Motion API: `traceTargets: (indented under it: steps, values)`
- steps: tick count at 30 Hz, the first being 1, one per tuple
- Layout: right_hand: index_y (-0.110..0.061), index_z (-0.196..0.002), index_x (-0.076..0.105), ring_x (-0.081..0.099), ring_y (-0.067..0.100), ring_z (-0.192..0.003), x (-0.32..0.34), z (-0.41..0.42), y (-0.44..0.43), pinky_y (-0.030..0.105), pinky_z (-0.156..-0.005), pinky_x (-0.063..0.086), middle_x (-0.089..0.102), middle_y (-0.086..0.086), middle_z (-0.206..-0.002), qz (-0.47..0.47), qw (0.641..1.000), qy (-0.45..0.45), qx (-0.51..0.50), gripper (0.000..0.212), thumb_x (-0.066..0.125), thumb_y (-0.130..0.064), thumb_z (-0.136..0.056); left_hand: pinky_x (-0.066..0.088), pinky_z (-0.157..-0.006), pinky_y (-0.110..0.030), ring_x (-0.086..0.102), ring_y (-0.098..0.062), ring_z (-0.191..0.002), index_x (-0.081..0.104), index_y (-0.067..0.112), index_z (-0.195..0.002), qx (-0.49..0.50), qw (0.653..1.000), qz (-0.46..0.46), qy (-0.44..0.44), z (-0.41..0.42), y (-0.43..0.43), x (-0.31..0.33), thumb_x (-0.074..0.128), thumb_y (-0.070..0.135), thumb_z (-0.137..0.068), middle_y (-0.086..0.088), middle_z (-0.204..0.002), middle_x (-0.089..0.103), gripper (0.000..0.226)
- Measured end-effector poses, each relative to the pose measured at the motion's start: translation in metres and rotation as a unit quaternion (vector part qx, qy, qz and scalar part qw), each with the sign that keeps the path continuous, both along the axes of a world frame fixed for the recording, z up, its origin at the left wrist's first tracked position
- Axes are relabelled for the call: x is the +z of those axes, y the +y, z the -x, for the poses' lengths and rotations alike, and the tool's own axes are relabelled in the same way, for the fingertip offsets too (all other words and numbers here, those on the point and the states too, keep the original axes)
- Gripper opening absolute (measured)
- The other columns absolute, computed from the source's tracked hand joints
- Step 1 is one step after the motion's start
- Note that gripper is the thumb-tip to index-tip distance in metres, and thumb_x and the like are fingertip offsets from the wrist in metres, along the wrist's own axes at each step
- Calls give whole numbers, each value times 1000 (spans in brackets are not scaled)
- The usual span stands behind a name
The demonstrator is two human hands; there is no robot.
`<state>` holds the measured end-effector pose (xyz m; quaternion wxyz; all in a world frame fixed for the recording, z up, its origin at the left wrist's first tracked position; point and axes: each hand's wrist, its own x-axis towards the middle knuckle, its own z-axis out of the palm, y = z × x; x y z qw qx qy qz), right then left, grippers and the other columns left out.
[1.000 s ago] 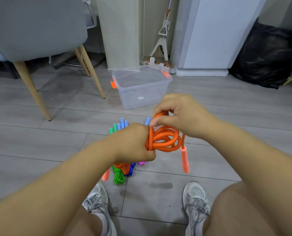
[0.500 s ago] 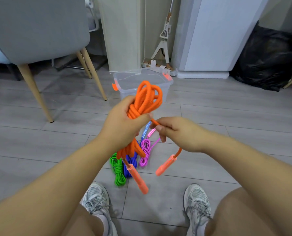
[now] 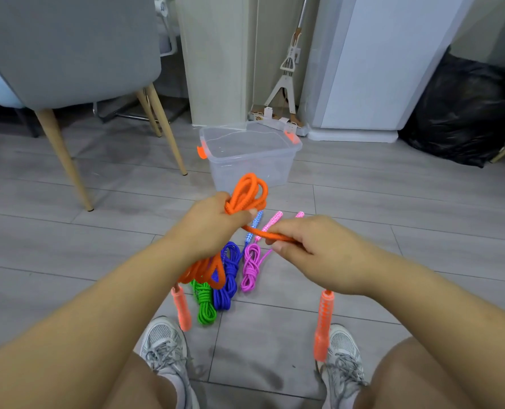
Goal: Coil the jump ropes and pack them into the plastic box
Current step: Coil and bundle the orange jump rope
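My left hand (image 3: 208, 227) grips the middle of a coiled orange jump rope (image 3: 246, 191); loops stick out above and below the fist. One orange handle (image 3: 182, 308) dangles beneath it. My right hand (image 3: 310, 250) pinches a free strand of the same rope, and the other orange handle (image 3: 323, 326) hangs below that wrist. On the floor under my hands lie coiled green (image 3: 204, 302), blue (image 3: 227, 276) and pink (image 3: 251, 267) jump ropes. The clear plastic box (image 3: 246, 168) with orange latches stands open on the floor beyond them.
A grey chair (image 3: 68, 48) with wooden legs stands at the back left. A mop (image 3: 288, 72) leans by a white cabinet (image 3: 372, 63) behind the box. A black bag (image 3: 463, 113) sits at the far right. My shoes (image 3: 164, 343) are at the bottom.
My right hand has drawn the free strand out to the right and lower, so its handle now hangs by my right shoe. The left hand keeps its grip on the coil.
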<state>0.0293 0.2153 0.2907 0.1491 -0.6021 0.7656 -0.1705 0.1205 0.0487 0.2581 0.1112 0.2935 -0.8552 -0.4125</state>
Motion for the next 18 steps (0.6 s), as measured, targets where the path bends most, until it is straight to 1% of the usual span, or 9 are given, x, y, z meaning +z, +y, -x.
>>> traceTargets:
  steps: [3, 5, 6, 8, 10, 11, 14, 17, 18]
  values:
    - [-23, -106, 66, 46, 3, -75, 4, 6, -3, 15, -70, 36, 56, -18, -83, 49, 998, 14, 25, 19, 52, -23, -94, 39, -62, -35, 46, -21, -65, 51, 13, -74, -74, 994, -7, -77, -5, 4, -2, 52, 45, -66, -2, -67, 50, 33]
    - [-25, -103, 69, 45, 0, -73, 5, 11, -7, 11, -70, 34, 49, -20, -77, 75, 996, 21, 32, 19, 56, -26, -90, 42, -67, -36, 49, -20, -70, 55, 13, -84, -131, 984, 3, -120, -8, 8, -2, 50, 44, -60, -2, -73, 53, 40]
    - [-25, -100, 71, 45, -3, -73, 6, 13, -10, 11, -70, 34, 47, -19, -75, 91, 995, 24, 30, 20, 57, -29, -86, 43, -68, -34, 52, -19, -72, 57, 15, -89, -157, 979, 17, -132, -8, 9, -2, 55, 47, -61, 0, -76, 56, 42]
    - [-25, -93, 73, 48, -1, -75, 7, 19, -15, 12, -71, 36, 53, -13, -76, 128, 992, 17, 13, 15, 66, -28, -81, 46, -71, -27, 59, -12, -77, 60, 23, -96, -197, 970, 41, -136, -9, 15, -1, 72, 54, -65, 6, -82, 63, 45]
    - [-24, -88, 74, 51, 2, -78, 10, 25, -20, 13, -70, 38, 60, -5, -80, 157, 988, 0, -14, 14, 76, -25, -74, 48, -72, -23, 60, -5, -80, 61, 29, -98, -212, 966, 80, -123, -7, 19, -3, 74, 60, -63, 10, -85, 65, 48]
    - [-23, -86, 75, 52, 0, -77, 11, 27, -21, 10, -67, 37, 62, -4, -79, 164, 986, -13, -22, 16, 78, -25, -71, 47, -69, -20, 58, -2, -77, 60, 29, -97, -212, 965, 98, -117, -6, 21, -4, 72, 58, -66, 11, -82, 64, 44]
    - [-19, -83, 74, 52, -3, -70, 12, 34, -24, 9, -63, 37, 64, -6, -75, 152, 984, -76, -47, 18, 80, -25, -67, 36, -52, -13, 50, 0, -56, 58, 22, -82, -218, 965, 116, -89, -6, 23, -3, 68, 33, -76, 8, -65, 56, 16]
    - [-23, -85, 72, 53, 5, -66, 7, 43, -24, 18, -64, 43, 65, -4, -74, 121, 976, -167, -75, 13, 77, -22, -73, 36, -50, -15, 45, -2, -49, 55, 19, -73, -221, 970, 82, -59, -8, 22, -1, 69, 23, -73, 6, -58, 51, 15]
    - [-25, -86, 71, 52, 5, -64, 5, 45, -24, 16, -62, 43, 64, -5, -73, 116, 972, -187, -76, 12, 75, -20, -76, 38, -51, -17, 45, -2, -49, 57, 17, -75, -223, 972, 62, -41, -10, 22, 0, 69, 24, -71, 6, -58, 52, 15]
